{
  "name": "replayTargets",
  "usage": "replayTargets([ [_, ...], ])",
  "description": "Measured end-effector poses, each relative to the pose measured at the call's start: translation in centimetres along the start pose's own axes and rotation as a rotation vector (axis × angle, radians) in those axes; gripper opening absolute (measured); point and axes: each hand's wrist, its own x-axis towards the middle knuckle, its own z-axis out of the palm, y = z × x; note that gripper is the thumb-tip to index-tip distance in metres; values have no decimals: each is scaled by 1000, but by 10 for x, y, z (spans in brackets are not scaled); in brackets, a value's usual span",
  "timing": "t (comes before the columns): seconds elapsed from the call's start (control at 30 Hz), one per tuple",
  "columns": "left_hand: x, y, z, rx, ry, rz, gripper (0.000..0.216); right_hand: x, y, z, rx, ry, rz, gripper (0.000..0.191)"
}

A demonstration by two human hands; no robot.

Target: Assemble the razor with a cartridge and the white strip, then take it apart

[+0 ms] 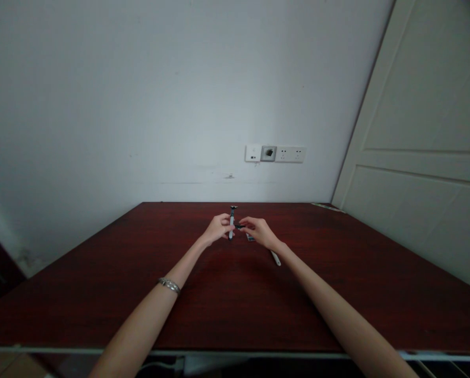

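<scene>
Near the middle of the table, my left hand (218, 229) is closed around a slim razor-like tool (231, 228) held upright. It has a white handle, a dark neck and a small T-shaped top. To its right, my right hand (258, 231) pinches a small thin black piece (239, 227), whose left end meets or nearly meets the handle. What this piece is cannot be made out. Below my right hand's fingers lies a small flat dark and pale item (250, 238). A white handle (275, 258) sticks out from under my right wrist; its other end is hidden.
The dark red wooden table (140, 315) runs back to a white wall with sockets (290, 154). A pale strip (327, 208) lies at the far right corner. On the right stands a pale panelled door (424, 157). Cables hang below the front edge.
</scene>
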Motion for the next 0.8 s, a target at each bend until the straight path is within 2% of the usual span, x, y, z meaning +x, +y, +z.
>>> replayTargets([
  [0.57,2,-3,-3,2,59,2,28,-1,4,-5,5,19,-51,22],
  [0.8,2,-1,-5,-5,49,4,26,1,1,-4,155,54,76,27],
])
